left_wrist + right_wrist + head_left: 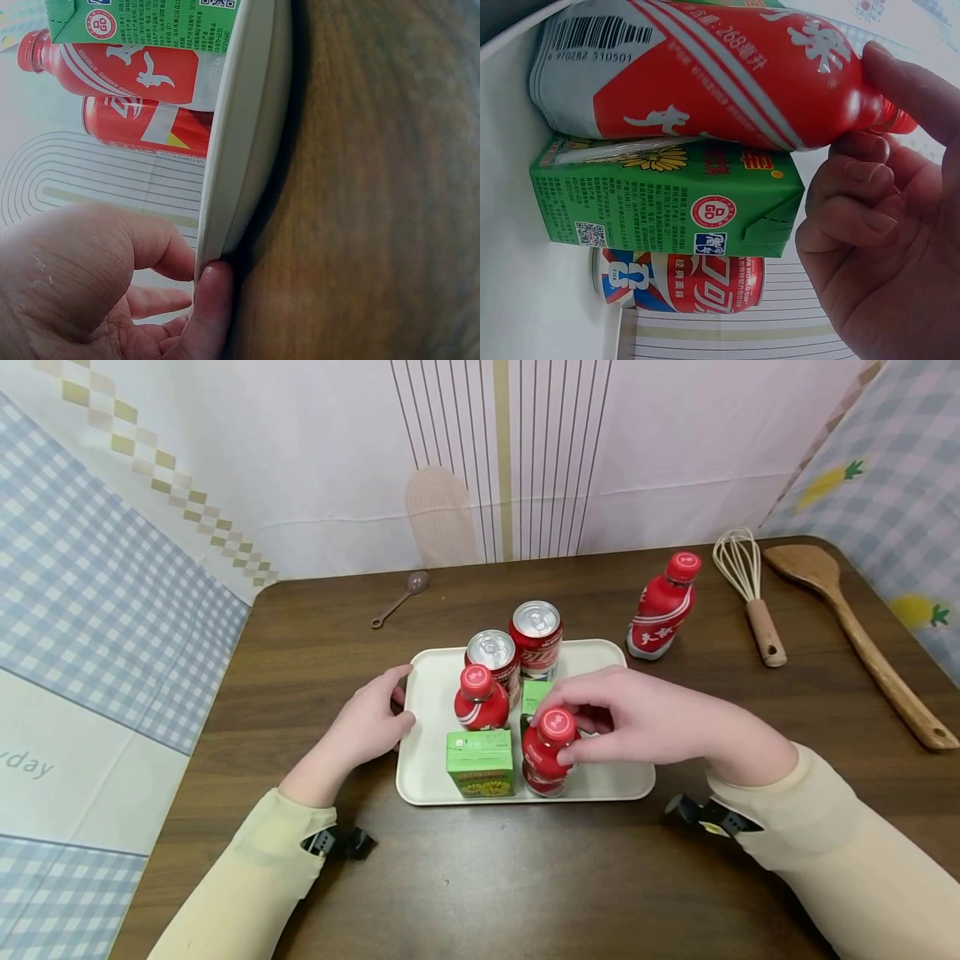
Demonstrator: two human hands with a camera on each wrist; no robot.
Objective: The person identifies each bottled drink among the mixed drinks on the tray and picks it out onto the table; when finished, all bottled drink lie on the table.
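A cream tray [431, 768] lies on the table. My left hand [367, 718] holds its left rim, a finger and the thumb meeting the edge in the left wrist view. On the tray's front part stands a red drink bottle [546, 758]; my right hand [637, 714] pinches it just below the cap. Behind that bottle is a green drink carton [534, 695], partly hidden by the hand. To the left are another green carton [480, 764] and a second red bottle [482, 706]. Two red soda cans, a left one [492, 652] and a right one [536, 627], stand behind.
Right of the tray, a third red bottle [662, 607] stands on the table [420, 877]. Farther right lie a whisk [753, 597] and a wooden spatula [862, 627]. A small brown measuring spoon [401, 599] lies at the back left. Patterned cloth hangs behind.
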